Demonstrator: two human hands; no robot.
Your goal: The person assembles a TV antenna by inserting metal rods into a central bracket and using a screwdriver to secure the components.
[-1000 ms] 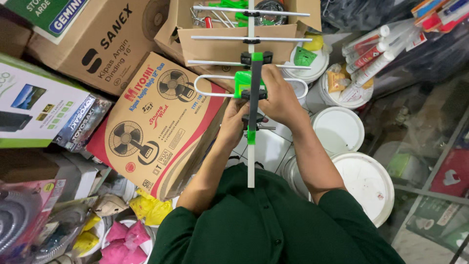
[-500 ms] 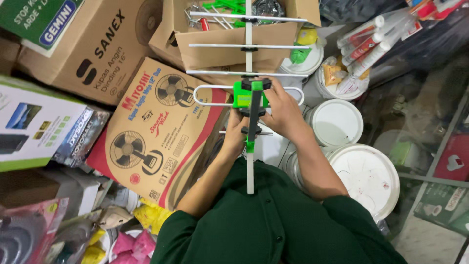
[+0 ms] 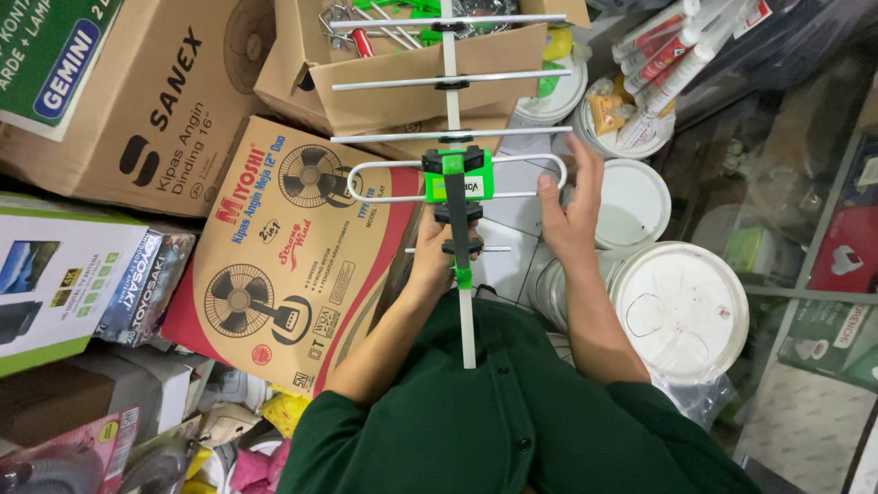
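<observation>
The long silver metal aerial with thin cross rods [image 3: 455, 137] is being held up in front of the person's chest, over the boxes and buckets on the floor. Its straight middle bar is pointing away from the person, and a green and black plastic block [image 3: 456, 176] is sitting on the bar, where a rounded wire loop [image 3: 366, 182] is sticking out to both sides.

The left hand [image 3: 435, 249] is gripping the bar just below the block, with its fingers wrapped round it. The right hand [image 3: 568, 209] is half open, with its fingers [image 3: 585, 157] stretched up and touching the rounded end of the loop.

I think it is good to keep the bar steady with the left hand and to push only gently on the loop. The rods look thin and shiny, and they would likely bend if pressed hard.

To the left, a brown cardboard box with red edges and fan pictures [image 3: 293, 247] is lying flat. Behind the aerial, an open brown cardboard box [image 3: 402, 87] is holding more metal parts. To the right, round white plastic buckets with smooth lids [image 3: 679, 309] are standing close together.
</observation>
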